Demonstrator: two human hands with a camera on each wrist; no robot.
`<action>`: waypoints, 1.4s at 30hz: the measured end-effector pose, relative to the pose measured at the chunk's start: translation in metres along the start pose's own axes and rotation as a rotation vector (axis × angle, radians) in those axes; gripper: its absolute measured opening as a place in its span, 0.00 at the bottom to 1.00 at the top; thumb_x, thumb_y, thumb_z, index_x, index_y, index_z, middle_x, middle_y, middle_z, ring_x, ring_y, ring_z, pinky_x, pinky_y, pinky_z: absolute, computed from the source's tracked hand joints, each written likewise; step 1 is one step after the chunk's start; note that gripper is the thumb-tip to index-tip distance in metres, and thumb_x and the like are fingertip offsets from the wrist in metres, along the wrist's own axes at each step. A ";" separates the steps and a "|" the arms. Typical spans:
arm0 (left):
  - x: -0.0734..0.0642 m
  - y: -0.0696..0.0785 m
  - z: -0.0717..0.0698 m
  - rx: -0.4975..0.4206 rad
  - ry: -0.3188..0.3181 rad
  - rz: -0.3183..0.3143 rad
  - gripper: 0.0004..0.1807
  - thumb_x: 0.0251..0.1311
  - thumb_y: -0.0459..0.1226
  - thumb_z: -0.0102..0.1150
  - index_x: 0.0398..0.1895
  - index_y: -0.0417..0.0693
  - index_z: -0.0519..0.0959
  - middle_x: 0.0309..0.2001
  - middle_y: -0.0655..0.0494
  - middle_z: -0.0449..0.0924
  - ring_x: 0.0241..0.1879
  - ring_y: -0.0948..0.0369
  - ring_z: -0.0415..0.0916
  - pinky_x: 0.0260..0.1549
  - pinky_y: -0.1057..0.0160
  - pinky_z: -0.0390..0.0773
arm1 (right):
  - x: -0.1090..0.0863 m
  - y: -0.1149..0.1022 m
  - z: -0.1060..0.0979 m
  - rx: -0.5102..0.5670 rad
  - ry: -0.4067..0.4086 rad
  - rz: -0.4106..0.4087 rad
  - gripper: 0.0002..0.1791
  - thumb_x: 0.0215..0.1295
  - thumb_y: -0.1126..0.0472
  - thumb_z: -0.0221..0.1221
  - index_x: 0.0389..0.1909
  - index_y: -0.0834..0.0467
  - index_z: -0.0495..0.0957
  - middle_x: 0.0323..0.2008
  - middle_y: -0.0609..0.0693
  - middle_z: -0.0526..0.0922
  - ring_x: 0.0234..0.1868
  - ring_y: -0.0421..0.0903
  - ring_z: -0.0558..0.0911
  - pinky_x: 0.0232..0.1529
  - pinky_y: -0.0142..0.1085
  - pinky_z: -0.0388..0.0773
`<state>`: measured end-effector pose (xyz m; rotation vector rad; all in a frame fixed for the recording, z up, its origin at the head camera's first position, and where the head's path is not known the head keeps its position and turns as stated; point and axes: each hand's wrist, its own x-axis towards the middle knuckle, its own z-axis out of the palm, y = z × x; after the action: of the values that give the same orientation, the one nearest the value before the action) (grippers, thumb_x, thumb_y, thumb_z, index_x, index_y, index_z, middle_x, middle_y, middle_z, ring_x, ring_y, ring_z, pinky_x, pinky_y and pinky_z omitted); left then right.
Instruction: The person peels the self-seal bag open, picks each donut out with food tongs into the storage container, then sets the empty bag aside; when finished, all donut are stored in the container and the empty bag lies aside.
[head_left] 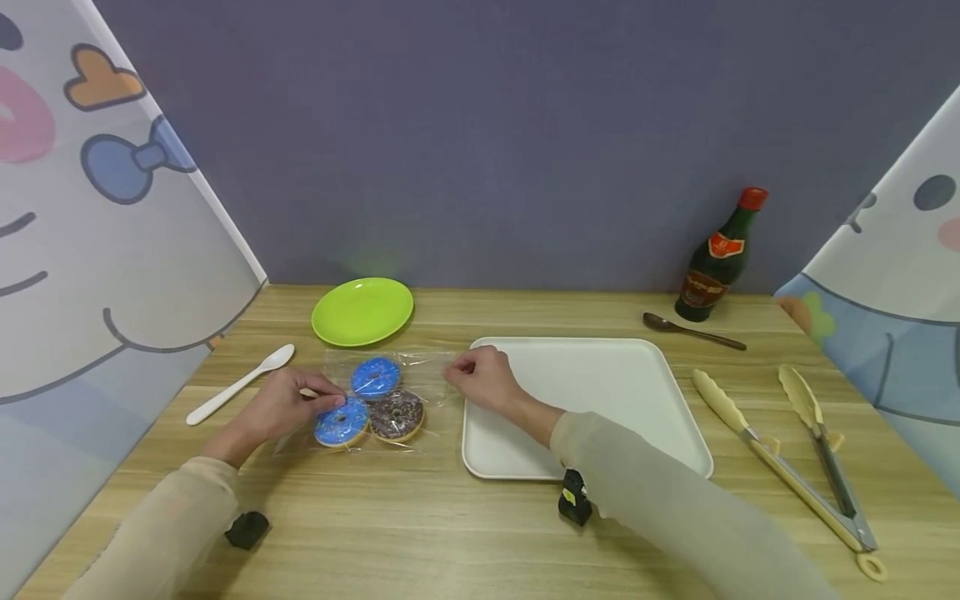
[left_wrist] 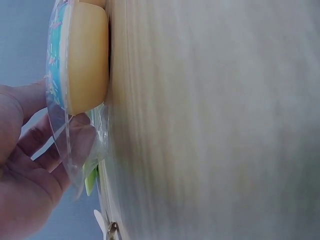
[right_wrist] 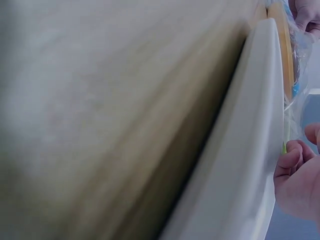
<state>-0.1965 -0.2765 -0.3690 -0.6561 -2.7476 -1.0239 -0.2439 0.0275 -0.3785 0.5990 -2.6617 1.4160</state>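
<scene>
A clear plastic bag lies on the table with two blue-iced donuts, the upper one and the lower left one, and a chocolate-iced donut inside. My left hand grips the bag at its left side, thumb on top of the lower left blue donut. In the left wrist view its fingers show at the bag's film just below that donut. My right hand, fingers curled, pinches the bag's right edge above the left rim of a white tray.
A green plate stands behind the bag, and a white spoon lies to its left. Right of the tray are yellow-tipped tongs, a dark wooden spoon and a green bottle with a red cap. Walls enclose the table's back and sides.
</scene>
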 end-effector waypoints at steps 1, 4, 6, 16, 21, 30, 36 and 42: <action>0.000 0.000 0.000 -0.001 0.000 0.000 0.04 0.52 0.28 0.68 0.27 0.45 0.86 0.29 0.59 0.83 0.30 0.65 0.79 0.28 0.66 0.79 | 0.001 0.000 0.000 -0.002 -0.001 0.008 0.07 0.56 0.61 0.63 0.23 0.60 0.84 0.19 0.44 0.79 0.21 0.37 0.74 0.24 0.30 0.71; 0.001 0.000 0.000 0.004 0.001 0.002 0.04 0.52 0.28 0.68 0.27 0.45 0.86 0.29 0.59 0.83 0.30 0.65 0.79 0.28 0.66 0.79 | 0.003 -0.001 0.001 -0.006 -0.008 0.034 0.08 0.57 0.61 0.63 0.22 0.60 0.84 0.18 0.44 0.78 0.21 0.38 0.74 0.23 0.30 0.71; 0.001 0.000 0.000 0.004 0.002 0.003 0.04 0.52 0.28 0.68 0.27 0.45 0.86 0.29 0.59 0.83 0.30 0.65 0.79 0.28 0.66 0.79 | 0.005 -0.001 0.002 -0.015 -0.006 0.042 0.07 0.57 0.62 0.63 0.23 0.60 0.84 0.18 0.44 0.78 0.21 0.38 0.74 0.24 0.30 0.71; 0.001 -0.002 0.001 0.008 -0.004 0.001 0.04 0.52 0.28 0.68 0.27 0.45 0.86 0.29 0.59 0.83 0.30 0.65 0.79 0.28 0.66 0.79 | 0.003 0.002 0.000 0.007 0.052 0.052 0.05 0.54 0.65 0.61 0.24 0.60 0.84 0.18 0.44 0.78 0.22 0.38 0.74 0.27 0.31 0.72; 0.000 -0.001 0.001 0.005 -0.002 0.000 0.04 0.51 0.28 0.68 0.27 0.46 0.86 0.29 0.59 0.83 0.30 0.64 0.79 0.28 0.66 0.79 | 0.000 0.007 -0.005 0.025 0.108 0.067 0.05 0.54 0.66 0.60 0.23 0.59 0.83 0.18 0.44 0.77 0.22 0.39 0.73 0.27 0.31 0.72; -0.001 0.001 0.000 -0.002 -0.004 -0.041 0.04 0.53 0.28 0.67 0.27 0.45 0.86 0.30 0.56 0.83 0.30 0.64 0.79 0.26 0.66 0.78 | -0.005 0.016 -0.009 -0.003 0.117 0.058 0.04 0.53 0.66 0.61 0.23 0.60 0.84 0.18 0.44 0.78 0.22 0.37 0.74 0.29 0.31 0.72; -0.001 0.000 0.000 -0.010 0.006 -0.050 0.03 0.54 0.29 0.67 0.27 0.45 0.85 0.29 0.55 0.83 0.31 0.66 0.78 0.25 0.67 0.77 | -0.007 0.020 -0.010 -0.041 0.108 0.010 0.05 0.54 0.65 0.63 0.21 0.59 0.83 0.17 0.43 0.78 0.21 0.37 0.73 0.28 0.31 0.71; -0.001 -0.001 0.001 -0.009 0.014 -0.053 0.03 0.54 0.29 0.67 0.27 0.47 0.85 0.29 0.57 0.83 0.32 0.65 0.77 0.26 0.67 0.76 | -0.008 0.020 -0.011 -0.047 0.099 -0.011 0.05 0.55 0.64 0.64 0.22 0.59 0.83 0.17 0.43 0.77 0.21 0.36 0.73 0.28 0.31 0.71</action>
<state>-0.1961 -0.2769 -0.3704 -0.5773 -2.7642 -1.0477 -0.2449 0.0489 -0.3903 0.5240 -2.6034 1.3393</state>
